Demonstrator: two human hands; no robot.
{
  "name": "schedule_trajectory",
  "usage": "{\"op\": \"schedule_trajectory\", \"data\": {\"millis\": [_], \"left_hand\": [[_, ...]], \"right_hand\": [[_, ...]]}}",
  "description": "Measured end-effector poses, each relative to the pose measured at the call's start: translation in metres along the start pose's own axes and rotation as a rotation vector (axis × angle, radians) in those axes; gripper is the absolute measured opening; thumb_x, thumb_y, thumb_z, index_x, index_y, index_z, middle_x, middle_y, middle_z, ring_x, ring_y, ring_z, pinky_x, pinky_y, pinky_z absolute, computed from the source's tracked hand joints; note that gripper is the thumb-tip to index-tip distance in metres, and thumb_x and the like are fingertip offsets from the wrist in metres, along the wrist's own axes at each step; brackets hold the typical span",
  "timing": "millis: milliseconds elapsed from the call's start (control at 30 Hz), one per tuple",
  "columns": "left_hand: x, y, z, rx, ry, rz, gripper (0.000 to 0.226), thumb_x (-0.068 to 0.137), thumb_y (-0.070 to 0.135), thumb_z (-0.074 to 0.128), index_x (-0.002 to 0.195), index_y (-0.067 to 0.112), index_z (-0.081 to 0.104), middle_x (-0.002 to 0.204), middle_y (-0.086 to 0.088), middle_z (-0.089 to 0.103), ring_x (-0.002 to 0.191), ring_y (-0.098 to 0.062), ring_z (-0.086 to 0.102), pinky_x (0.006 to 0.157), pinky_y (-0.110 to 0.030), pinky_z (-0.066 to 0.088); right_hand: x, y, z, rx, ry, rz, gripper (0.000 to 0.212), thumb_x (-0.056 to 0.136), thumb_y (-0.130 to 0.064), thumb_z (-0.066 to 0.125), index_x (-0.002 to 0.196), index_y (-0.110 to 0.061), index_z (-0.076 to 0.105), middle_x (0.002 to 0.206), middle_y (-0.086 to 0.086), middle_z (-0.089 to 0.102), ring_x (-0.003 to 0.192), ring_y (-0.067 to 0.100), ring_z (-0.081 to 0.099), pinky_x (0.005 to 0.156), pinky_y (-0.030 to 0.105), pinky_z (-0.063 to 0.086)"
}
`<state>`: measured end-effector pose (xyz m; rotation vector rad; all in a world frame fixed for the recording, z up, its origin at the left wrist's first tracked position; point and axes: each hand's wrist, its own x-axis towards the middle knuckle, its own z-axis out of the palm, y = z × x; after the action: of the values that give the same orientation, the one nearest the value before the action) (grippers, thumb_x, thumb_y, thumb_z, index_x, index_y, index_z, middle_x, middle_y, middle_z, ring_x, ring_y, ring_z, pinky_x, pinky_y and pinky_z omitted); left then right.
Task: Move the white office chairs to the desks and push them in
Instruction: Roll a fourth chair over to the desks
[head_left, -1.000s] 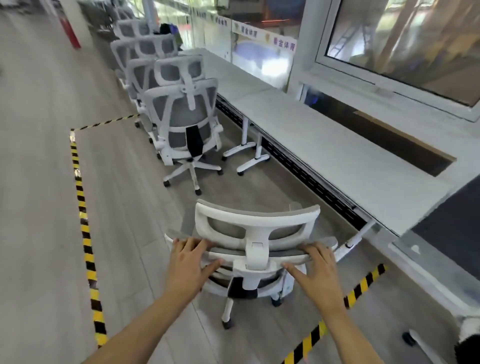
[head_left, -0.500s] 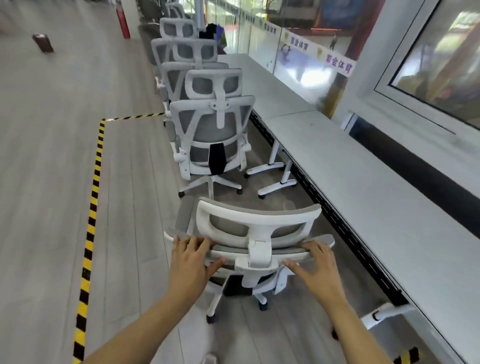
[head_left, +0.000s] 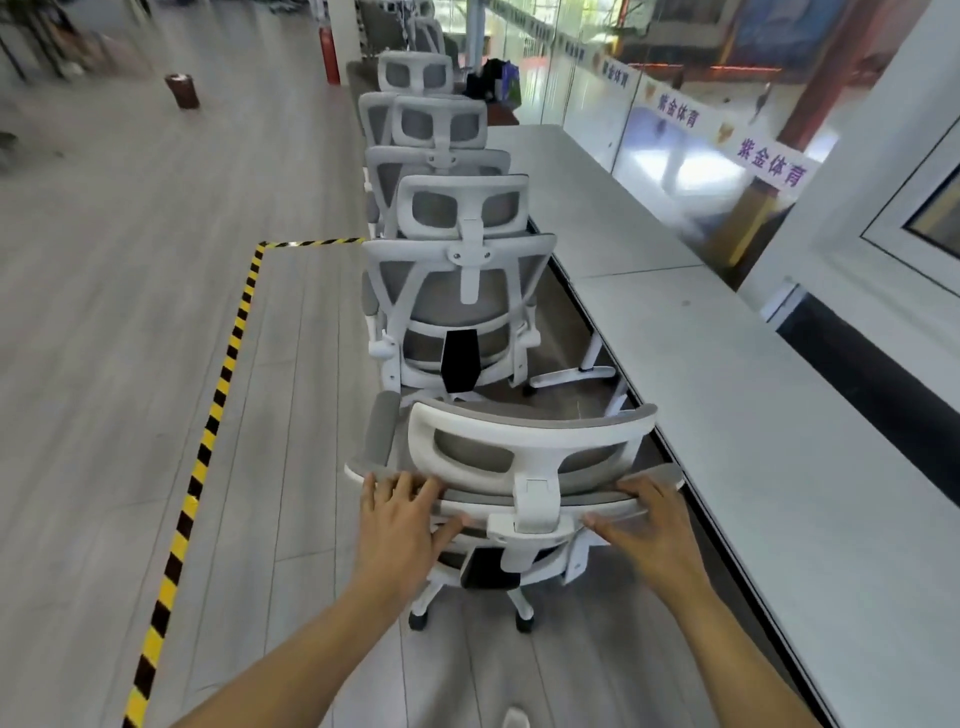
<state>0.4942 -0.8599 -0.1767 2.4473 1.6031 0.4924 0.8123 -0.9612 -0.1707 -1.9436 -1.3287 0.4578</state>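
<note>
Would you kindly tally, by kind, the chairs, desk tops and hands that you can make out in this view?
White mesh-backed office chairs: 4 clear; the farther ones are too blurred to count
Grey rectangular desk tops: 2
Bare hands gripping the nearest chair: 2, left hand and right hand
Total: 8

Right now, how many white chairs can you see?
5 for sure. One chair is held by the left hand and right hand. Four more line up beside the desk. More may hide behind.
</note>
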Motion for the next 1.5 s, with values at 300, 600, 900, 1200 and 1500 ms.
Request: {"op": "schedule_trajectory", "data": {"millis": [300,600,900,1200,1500], "left_hand": [[0.084,0.037,0.014,-0.017,0.038,-0.144,0.047,0.082,0.065,0.064,0.111,0.028,0.064,0.106,0.000,0.067,0.107,-0.033,0.059,0.105,-0.058,0.040],[0.121,0.044,0.016,-0.057,0.064,-0.187,0.057,0.080,0.073,0.053,0.108,0.025,0.065,0.101,-0.001,0.066,0.102,-0.032,0.056,0.100,-0.056,0.044],[0.108,0.045,0.025,0.015,0.009,-0.137,0.045,0.087,0.058,0.064,0.118,0.026,0.062,0.116,-0.002,0.064,0.116,-0.033,0.055,0.112,-0.058,0.034],[0.099,0.030,-0.006,-0.026,-0.015,0.135,0.037,0.084,0.028,0.074,0.117,0.020,0.061,0.117,-0.005,0.064,0.106,-0.035,0.058,0.094,-0.051,0.046],[0.091,0.073,-0.047,-0.136,-0.094,0.658,0.036,0.085,0.036,0.050,0.116,0.024,0.063,0.121,0.003,0.060,0.107,-0.027,0.055,0.090,-0.041,0.040]], "right_hand": [[0.123,0.025,-0.014,0.021,-0.090,-0.055,0.052,0.067,-0.057,0.086,0.107,-0.037,0.059,0.118,-0.013,0.054,0.118,0.011,0.045,0.096,0.028,0.039],[0.171,0.024,-0.015,0.027,-0.142,-0.077,0.056,0.068,-0.062,0.082,0.111,-0.033,0.062,0.123,-0.011,0.051,0.121,0.008,0.041,0.100,0.030,0.039],[0.146,0.033,-0.008,-0.137,-0.110,-0.056,0.067,0.085,-0.068,0.064,0.139,-0.030,0.052,0.154,-0.005,0.040,0.145,0.015,0.030,0.118,0.033,0.026],[0.089,-0.030,0.003,-0.252,0.118,0.021,0.042,0.094,-0.039,0.057,0.132,-0.021,0.058,0.127,0.000,0.064,0.118,0.022,0.058,0.102,0.036,0.045],[-0.029,-0.099,0.001,-0.401,0.362,0.245,0.046,0.096,-0.038,0.056,0.141,-0.028,0.052,0.141,-0.004,0.054,0.130,0.019,0.047,0.109,0.032,0.030]]}}
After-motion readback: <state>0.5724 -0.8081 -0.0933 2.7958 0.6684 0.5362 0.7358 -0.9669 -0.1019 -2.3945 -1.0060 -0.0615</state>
